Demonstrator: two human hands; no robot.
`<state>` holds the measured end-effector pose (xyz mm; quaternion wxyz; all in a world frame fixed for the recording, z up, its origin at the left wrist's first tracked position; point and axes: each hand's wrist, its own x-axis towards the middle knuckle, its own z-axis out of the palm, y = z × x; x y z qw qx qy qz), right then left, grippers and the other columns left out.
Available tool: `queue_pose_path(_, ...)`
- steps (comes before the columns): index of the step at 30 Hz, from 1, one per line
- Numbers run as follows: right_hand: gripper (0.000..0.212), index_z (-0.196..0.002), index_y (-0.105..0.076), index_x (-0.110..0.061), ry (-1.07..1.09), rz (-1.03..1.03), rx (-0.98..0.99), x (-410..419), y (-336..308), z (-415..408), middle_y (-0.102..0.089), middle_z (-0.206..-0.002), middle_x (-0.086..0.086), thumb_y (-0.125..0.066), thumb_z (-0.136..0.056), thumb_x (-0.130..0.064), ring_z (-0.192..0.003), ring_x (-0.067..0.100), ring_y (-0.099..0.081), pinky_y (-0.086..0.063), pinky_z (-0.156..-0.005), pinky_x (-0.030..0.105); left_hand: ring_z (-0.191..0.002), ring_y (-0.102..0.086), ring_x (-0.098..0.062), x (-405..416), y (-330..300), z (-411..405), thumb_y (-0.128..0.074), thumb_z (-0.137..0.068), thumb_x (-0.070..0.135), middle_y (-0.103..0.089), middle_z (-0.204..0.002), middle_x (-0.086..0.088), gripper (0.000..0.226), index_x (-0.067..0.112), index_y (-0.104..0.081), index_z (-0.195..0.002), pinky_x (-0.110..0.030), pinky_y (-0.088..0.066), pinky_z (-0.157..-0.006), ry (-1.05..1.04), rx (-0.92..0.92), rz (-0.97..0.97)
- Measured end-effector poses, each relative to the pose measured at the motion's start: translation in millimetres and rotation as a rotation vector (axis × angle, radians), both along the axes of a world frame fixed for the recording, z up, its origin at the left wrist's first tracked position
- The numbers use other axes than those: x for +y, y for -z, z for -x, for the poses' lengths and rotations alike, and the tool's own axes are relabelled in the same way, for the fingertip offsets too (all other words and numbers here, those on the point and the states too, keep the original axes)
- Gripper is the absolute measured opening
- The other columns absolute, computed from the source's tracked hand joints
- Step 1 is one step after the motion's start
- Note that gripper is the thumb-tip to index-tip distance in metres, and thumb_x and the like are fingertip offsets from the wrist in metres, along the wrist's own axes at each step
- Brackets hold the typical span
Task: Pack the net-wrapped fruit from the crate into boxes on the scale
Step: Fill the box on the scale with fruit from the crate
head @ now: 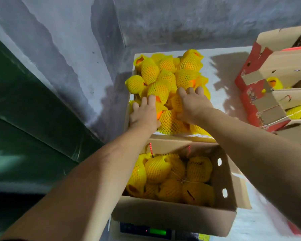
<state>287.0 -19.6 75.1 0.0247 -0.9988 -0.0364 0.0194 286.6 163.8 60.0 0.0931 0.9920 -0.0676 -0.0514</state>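
Grey wall; hands on netted fruit, grip probably hidden.

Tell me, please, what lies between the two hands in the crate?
In the head view, only net-wrapped fruit fills the gap between the left hand and right hand.

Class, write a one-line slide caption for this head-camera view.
Both hands, left and right, reach into a crate of net-wrapped fruit above a part-filled box.
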Motion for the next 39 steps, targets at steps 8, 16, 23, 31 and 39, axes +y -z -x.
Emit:
queue_pose_path(8, 0.074, -0.143, -0.05, -0.012, 0.044, -0.647, -0.302, -4, -40, 65, -0.052, -0.118, 0.015, -0.082, -0.078, -0.029, -0.12, 0.039, -0.049, -0.038, -0.099, 0.032, -0.127, -0.051, -0.037, 36, -47, 26, -0.074, -0.082, 0.057, -0.054, -0.138, -0.005, 0.071, 0.034, -0.049, -0.144, -0.043, -0.044, -0.099, -0.016, -0.133, 0.311)
queue_pose_path(16, 0.019, -0.101, -0.065, -0.029, 0.224, -1.258, -0.417, 18, -66, 185, -0.066, -0.081, -0.012, -0.072, -0.083, -0.032, -0.073, 0.005, -0.061, -0.051, -0.065, 0.023, -0.141, -0.04, -0.003, 68, -83, 135, -0.067, -0.094, 0.056, -0.032, -0.159, 0.025, 0.07, 0.065, -0.029, -0.152, -0.031, -0.043, -0.106, 0.332, 0.1, 0.714)
queue_pose_path(23, 0.027, -0.106, -0.066, -0.027, 0.384, -1.268, -0.41, 42, -53, 232, -0.072, -0.094, 0.004, -0.075, -0.082, -0.037, -0.084, 0.018, -0.068, -0.059, -0.077, 0.049, -0.15, -0.032, -0.012, 83, -64, 167, -0.054, -0.106, 0.047, -0.035, -0.164, 0.015, 0.06, 0.042, -0.032, -0.162, -0.032, -0.03, -0.115, 0.398, 0.187, 0.469)
queue_pose_path(31, 0.054, -0.132, -0.058, -0.018, 0.176, -0.926, -0.529, 78, -68, 258, -0.061, -0.121, 0.006, -0.073, -0.084, -0.036, -0.112, 0.018, -0.057, -0.044, -0.1, 0.024, -0.123, -0.059, 0.006, 107, -67, 201, -0.058, -0.107, 0.026, -0.063, -0.139, 0.016, 0.04, 0.032, -0.055, -0.147, -0.005, -0.047, -0.093, 0.267, 0.156, 0.889)
queue_pose_path(39, 0.095, -0.164, -0.021, -0.032, 0.095, -0.495, -0.056, 73, -65, 254, -0.031, -0.166, 0.01, -0.07, -0.087, -0.058, -0.15, 0.026, -0.033, -0.029, -0.108, 0.026, -0.13, -0.057, -0.006, 143, -60, 218, -0.055, -0.108, 0.03, -0.062, -0.139, 0.016, 0.035, 0.035, -0.06, -0.142, -0.03, -0.05, -0.106, 0.211, 0.16, 0.756)
